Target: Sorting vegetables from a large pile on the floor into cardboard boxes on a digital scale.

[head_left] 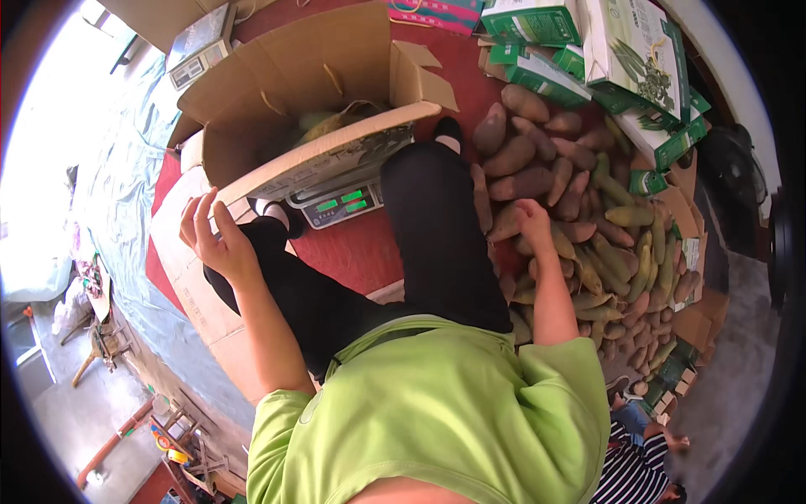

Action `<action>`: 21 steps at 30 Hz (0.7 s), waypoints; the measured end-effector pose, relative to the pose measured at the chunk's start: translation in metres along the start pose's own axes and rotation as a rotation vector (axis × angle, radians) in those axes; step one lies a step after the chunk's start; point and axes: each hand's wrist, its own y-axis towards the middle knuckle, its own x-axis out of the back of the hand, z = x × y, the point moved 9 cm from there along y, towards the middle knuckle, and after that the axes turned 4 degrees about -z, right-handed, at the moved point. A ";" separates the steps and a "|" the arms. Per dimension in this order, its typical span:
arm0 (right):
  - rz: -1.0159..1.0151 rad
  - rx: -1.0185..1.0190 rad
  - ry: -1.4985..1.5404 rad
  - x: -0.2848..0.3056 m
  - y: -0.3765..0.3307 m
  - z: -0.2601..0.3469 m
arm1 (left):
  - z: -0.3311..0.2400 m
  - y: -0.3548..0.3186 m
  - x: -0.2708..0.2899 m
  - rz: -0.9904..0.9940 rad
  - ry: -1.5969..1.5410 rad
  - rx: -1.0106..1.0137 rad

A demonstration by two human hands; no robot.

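Observation:
My left hand (220,244) is raised beside the near left corner of a big open cardboard box (290,160), fingers apart and holding nothing. In the box lies a yellow-green, long vegetable (326,128), partly in shadow. Under the box is a digital scale (340,204) with lit green displays. To the right, the fingers of my right hand (534,225) are closed on the end of a reddish-brown sweet potato (505,224) at the left edge of a large heap. Around it lie more sweet potatoes (520,185) and long greenish vegetables (630,217) of unclear kind.
Green-and-white cartons (634,55) are stacked behind the heap at the far right. A small box (200,46) stands beyond the big one at the left. Flattened cardboard (201,290) covers floor near my left leg. Another person in a striped shirt (625,466) is at the lower right.

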 end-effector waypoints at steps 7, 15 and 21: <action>0.116 -0.028 0.166 -0.009 0.021 0.047 | -0.020 0.004 -0.009 0.223 0.042 -0.132; 0.059 0.292 0.195 0.007 0.091 0.219 | -0.051 0.024 -0.053 0.650 0.180 -0.213; -0.003 0.782 -0.039 -0.020 0.107 0.399 | -0.046 0.025 -0.078 0.702 0.112 -0.324</action>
